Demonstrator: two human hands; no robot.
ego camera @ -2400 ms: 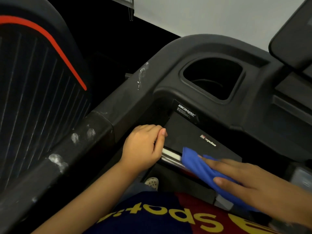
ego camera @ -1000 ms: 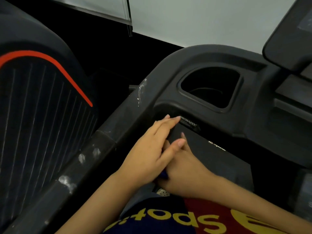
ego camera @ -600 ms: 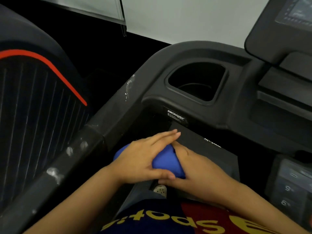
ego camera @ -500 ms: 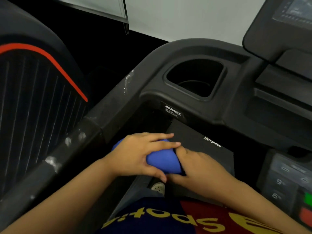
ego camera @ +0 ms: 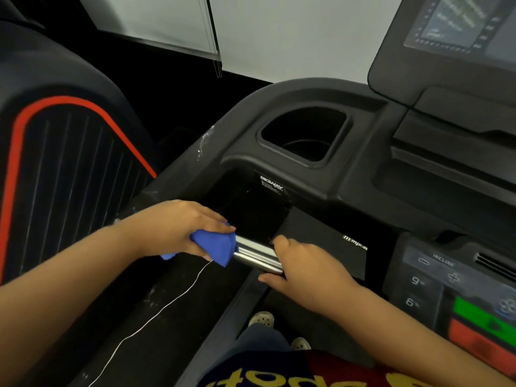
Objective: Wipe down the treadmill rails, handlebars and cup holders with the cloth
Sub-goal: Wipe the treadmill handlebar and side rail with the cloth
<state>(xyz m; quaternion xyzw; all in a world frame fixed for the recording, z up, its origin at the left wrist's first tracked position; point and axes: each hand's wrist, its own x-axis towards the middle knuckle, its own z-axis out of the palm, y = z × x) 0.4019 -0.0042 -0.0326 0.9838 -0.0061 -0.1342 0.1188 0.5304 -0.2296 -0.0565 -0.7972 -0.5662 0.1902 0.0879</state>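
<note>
My left hand [ego camera: 178,227] grips the bunched blue cloth [ego camera: 216,244] and holds it against the left end of the silver handlebar [ego camera: 257,254]. A thin white thread [ego camera: 156,311] trails down from the cloth. My right hand [ego camera: 304,270] is curled round the right end of the same bar, thumb under it. Above sits the dark, deep cup holder [ego camera: 304,138] in the black console. The black left side rail [ego camera: 173,180] runs diagonally past my left wrist and carries white smudges.
A control panel [ego camera: 458,291] with incline buttons and green and red keys lies at the right. The display screen [ego camera: 458,20] rises at top right. A neighbouring machine with a red stripe [ego camera: 67,107] stands at the left. My shoes [ego camera: 262,319] show below.
The cloth passed from my right hand into my left hand. My hands then drew apart along the bar, the left going left with the cloth, baring the silver section between them.
</note>
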